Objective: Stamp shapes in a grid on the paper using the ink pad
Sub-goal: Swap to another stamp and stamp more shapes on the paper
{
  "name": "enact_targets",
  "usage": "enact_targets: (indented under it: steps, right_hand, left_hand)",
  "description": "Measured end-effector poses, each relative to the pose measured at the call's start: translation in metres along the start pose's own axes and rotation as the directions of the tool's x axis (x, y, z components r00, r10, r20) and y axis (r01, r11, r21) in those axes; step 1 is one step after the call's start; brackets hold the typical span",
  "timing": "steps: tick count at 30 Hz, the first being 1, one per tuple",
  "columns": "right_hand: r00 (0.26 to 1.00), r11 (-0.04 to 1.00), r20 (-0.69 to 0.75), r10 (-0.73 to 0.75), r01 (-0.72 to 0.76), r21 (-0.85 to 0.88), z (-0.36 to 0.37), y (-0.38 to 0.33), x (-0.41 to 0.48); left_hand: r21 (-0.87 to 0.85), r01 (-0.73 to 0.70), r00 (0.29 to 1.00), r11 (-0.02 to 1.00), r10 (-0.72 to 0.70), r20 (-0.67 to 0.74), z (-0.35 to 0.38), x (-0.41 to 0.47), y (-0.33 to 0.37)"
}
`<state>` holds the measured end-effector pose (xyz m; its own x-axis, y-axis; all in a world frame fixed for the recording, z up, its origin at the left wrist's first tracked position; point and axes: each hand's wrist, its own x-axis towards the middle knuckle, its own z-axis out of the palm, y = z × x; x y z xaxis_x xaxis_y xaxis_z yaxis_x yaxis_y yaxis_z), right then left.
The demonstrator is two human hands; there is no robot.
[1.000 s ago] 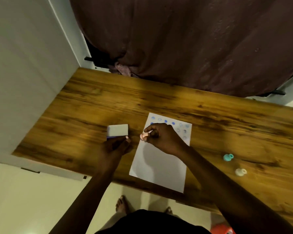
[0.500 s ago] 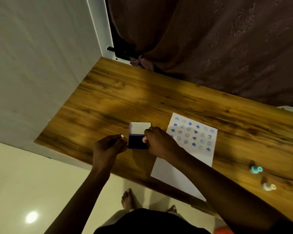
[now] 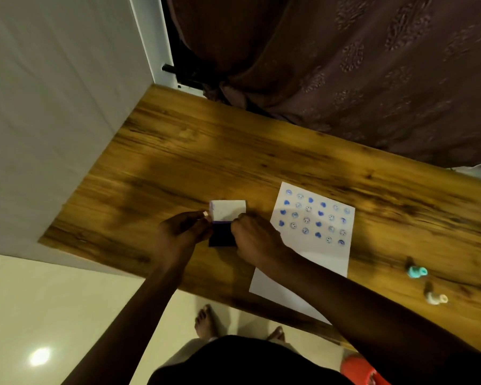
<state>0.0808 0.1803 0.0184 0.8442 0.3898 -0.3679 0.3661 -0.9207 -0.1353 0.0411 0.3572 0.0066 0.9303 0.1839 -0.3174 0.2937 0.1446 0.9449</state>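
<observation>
An ink pad (image 3: 220, 237) lies open on the wooden table (image 3: 206, 151), its white lid (image 3: 228, 210) raised behind the dark pad. My left hand (image 3: 181, 234) pinches the pad's left edge. From the right, my right hand (image 3: 254, 240) has its fingertips closed down on the dark pad; the small stamp it holds is hidden under the fingers. To the right lies the white paper (image 3: 317, 262), whose upper half carries rows of blue stamped faces and hearts.
A teal stamp (image 3: 416, 271) and a whitish stamp (image 3: 435, 298) lie on the table right of the paper. A white wall (image 3: 53, 107) bounds the table's left end. A dark curtain (image 3: 345, 65) hangs behind it. My bare feet (image 3: 206, 320) stand on the floor below.
My right hand carried a pink stamp from over the paper leftward to the ink pad. The pad's lid went from shut to open. The view shifted left.
</observation>
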Motion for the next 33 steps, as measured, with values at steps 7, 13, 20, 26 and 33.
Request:
enact_targets:
  steps: [7, 13, 20, 26, 33]
  right_hand:
    - [1.000, 0.995, -0.011, 0.019, -0.018, 0.100, -0.008, 0.003, -0.002]
    - [0.989, 0.957, -0.120, 0.091, -0.053, 0.284, -0.022, 0.017, -0.004]
    - [0.911, 0.859, -0.198, 0.363, -0.245, 0.449, -0.039, 0.085, -0.037]
    - [0.872, 0.851, -0.136, 0.469, -0.405, 0.335, -0.004, 0.107, -0.064]
    - [0.880, 0.862, -0.151, 0.451, -0.385, 0.328, 0.005, 0.095, -0.061]
  left_hand:
    - [0.050, -0.016, 0.998, 0.999, 0.013, 0.056, 0.009, -0.002, 0.005]
    - [0.046, -0.002, 0.996, 0.999, -0.003, 0.093, 0.016, -0.003, 0.010]
    - [-0.035, 0.073, 0.991, 0.997, -0.069, 0.113, 0.024, 0.000, 0.005]
    - [-0.016, 0.108, 0.986, 0.994, -0.105, 0.132, 0.034, -0.001, 0.001]
    - [0.002, 0.110, 0.981, 0.994, -0.109, 0.161, 0.041, -0.001, 0.003]
